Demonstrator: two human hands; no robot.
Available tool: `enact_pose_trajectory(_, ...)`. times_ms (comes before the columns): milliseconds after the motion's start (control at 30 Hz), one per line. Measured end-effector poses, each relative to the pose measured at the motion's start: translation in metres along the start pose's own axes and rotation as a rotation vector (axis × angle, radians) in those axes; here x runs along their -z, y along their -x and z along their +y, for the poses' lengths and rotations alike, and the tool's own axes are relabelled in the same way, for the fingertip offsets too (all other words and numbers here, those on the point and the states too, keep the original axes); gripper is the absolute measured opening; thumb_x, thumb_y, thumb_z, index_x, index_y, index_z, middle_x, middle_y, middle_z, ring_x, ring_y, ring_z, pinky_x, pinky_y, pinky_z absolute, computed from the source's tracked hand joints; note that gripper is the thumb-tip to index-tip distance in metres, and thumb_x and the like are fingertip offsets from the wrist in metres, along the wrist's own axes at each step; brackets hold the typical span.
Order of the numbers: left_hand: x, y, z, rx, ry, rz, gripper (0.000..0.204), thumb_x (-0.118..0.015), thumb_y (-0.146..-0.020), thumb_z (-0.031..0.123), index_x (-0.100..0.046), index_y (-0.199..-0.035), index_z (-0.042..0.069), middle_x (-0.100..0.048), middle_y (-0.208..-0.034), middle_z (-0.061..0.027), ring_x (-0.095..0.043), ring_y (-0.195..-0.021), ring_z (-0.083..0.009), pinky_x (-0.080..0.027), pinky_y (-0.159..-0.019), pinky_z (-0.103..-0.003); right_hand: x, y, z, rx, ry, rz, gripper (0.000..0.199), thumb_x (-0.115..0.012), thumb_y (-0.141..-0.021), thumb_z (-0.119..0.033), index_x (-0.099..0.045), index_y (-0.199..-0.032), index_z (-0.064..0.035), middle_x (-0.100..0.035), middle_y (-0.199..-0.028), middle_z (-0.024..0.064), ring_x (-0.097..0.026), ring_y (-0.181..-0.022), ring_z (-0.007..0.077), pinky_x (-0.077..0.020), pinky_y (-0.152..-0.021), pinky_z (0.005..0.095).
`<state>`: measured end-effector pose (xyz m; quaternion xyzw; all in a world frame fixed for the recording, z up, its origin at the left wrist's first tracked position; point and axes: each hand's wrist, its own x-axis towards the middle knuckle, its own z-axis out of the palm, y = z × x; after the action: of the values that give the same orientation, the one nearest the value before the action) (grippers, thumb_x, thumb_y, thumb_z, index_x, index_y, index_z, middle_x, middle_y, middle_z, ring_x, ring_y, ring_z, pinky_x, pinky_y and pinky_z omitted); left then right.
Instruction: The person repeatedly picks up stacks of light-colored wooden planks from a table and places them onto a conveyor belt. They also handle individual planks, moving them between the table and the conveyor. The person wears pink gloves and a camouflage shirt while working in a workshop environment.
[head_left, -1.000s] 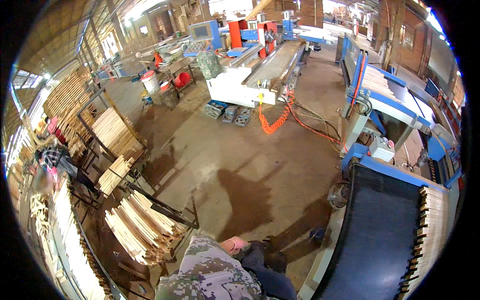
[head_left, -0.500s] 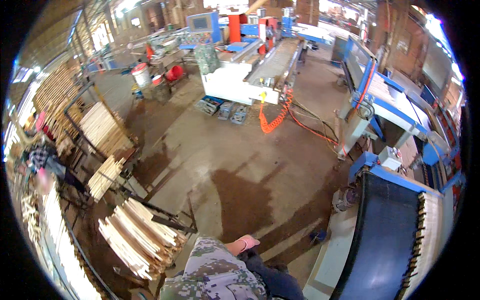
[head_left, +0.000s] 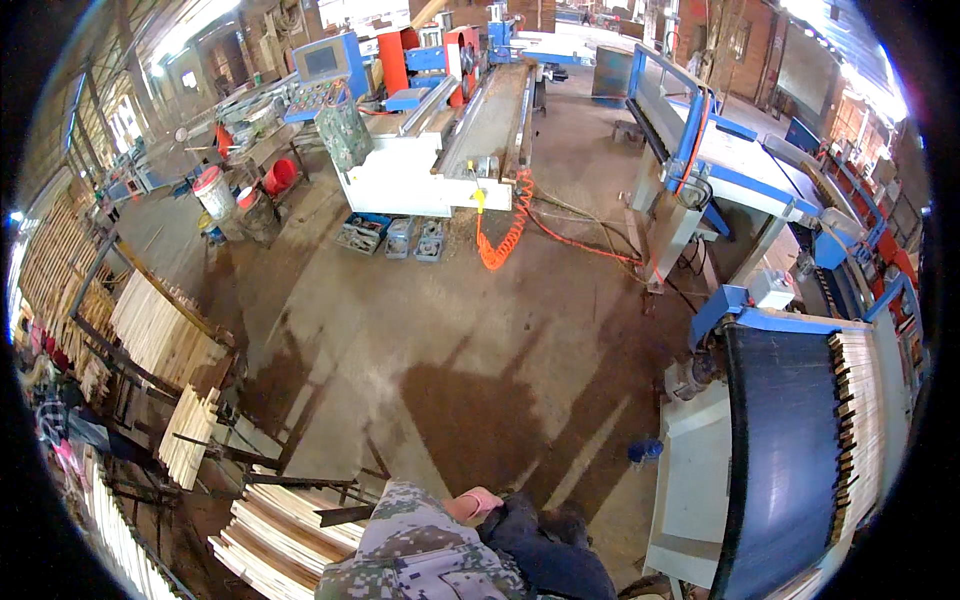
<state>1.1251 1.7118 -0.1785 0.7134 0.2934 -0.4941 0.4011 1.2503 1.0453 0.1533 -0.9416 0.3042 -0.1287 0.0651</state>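
Observation:
My left arm in a camouflage sleeve reaches in from the lower edge. My left hand, pinkish at the fingers, hangs beside my dark trousers. Its fingers are too small and too partly hidden to read, and nothing is visible in it. My right hand is out of view. Close by on the left, wooden slats lie stacked by a dark metal frame. At right, a machine with a black belt carries a row of wooden strips along its side.
Ahead stands a white, blue and red machine with a coiled orange hose and small bins. Buckets stand at left. More slat stacks and a bent-over person are far left. A blue-framed machine stands right.
The view has shifted, so the machine ahead sits farther left and the black belt shows more fully. My left hand stays low by my trousers. The slat stack is now more covered by my sleeve.

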Motion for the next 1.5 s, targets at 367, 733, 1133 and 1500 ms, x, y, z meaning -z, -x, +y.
enact_pose_trajectory(367,0.014,0.014,-0.045,0.023,0.169,0.093,0.062,-0.065,-0.093,0.059,-0.078,-0.125,0.008,-0.075,-0.131,-0.0146,-0.070,-0.121,-0.0335,-0.054,-0.102,-0.043,0.009,0.041,-0.039,0.005,-0.012,-0.022,0.076,-0.075,-0.092,-0.028,-0.047,-0.157,-0.0011,-0.072,-0.115,0.0175,-0.069,-0.106,0.0303,-0.0544,-0.093,0.0426)
enact_pose_trajectory(733,0.029,0.034,-0.052,-0.016,0.311,0.039,0.053,-0.062,-0.103,0.048,-0.072,-0.136,0.008,-0.073,-0.131,-0.0144,-0.069,-0.118,-0.0296,-0.053,-0.100,-0.044,0.005,0.061,-0.069,0.035,-0.008,-0.036,0.076,-0.075,-0.091,-0.026,-0.047,-0.156,0.0003,-0.075,-0.107,0.0169,-0.071,-0.099,0.0285,-0.0561,-0.089,0.0416)
enact_pose_trajectory(1133,0.010,-0.011,-0.079,0.064,0.591,0.117,0.066,-0.067,-0.091,0.056,-0.075,-0.130,0.004,-0.074,-0.132,-0.0161,-0.069,-0.123,-0.0309,-0.052,-0.104,-0.044,-0.039,-0.005,-0.182,0.286,-0.429,-0.200,0.077,-0.076,-0.089,-0.024,-0.047,-0.156,0.0018,-0.078,-0.099,0.0163,-0.074,-0.091,0.0265,-0.0580,-0.085,0.0405)
enact_pose_trajectory(1500,0.016,0.001,-0.185,-0.053,0.444,0.284,0.070,-0.058,-0.094,0.059,-0.071,-0.131,0.001,-0.070,-0.136,-0.0240,-0.064,-0.130,-0.0363,-0.048,-0.107,-0.042,-0.288,0.122,-0.340,1.756,0.343,-0.776,0.026,-0.068,-0.091,-0.032,-0.073,-0.113,-0.0197,-0.071,-0.100,0.0077,-0.069,-0.097,0.0319,-0.0560,-0.081,0.0465)
